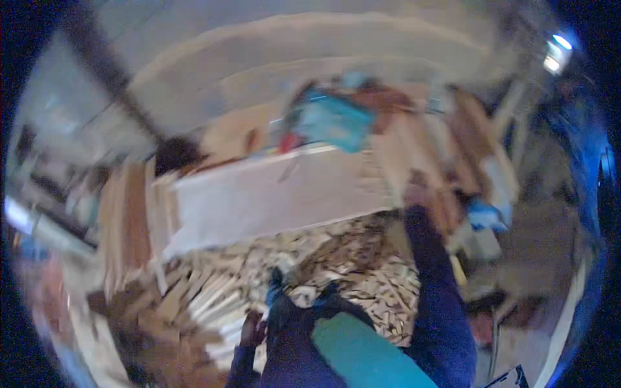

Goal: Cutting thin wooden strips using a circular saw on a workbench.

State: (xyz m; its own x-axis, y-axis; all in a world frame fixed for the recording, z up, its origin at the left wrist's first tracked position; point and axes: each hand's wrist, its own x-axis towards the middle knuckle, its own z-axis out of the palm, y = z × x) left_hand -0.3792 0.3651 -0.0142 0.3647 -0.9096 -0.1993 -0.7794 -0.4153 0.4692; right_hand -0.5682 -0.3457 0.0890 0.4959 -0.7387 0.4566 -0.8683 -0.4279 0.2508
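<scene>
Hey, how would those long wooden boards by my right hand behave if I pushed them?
The long wooden boards by your right hand would probably stay stiff, being wood. They look flat and strip-like, so they'd likelier slide than roll. Several lie side by side, so pushing one might shift its neighbours, though blur hides whether they touch.

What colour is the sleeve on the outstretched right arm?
The sleeve looks dark navy to purple, best seen in the head view.

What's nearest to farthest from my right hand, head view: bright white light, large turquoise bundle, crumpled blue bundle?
From your right hand:
1. Crumpled blue bundle, lower right
2. Large turquoise bundle, upper left
3. Bright white light, upper right
</scene>
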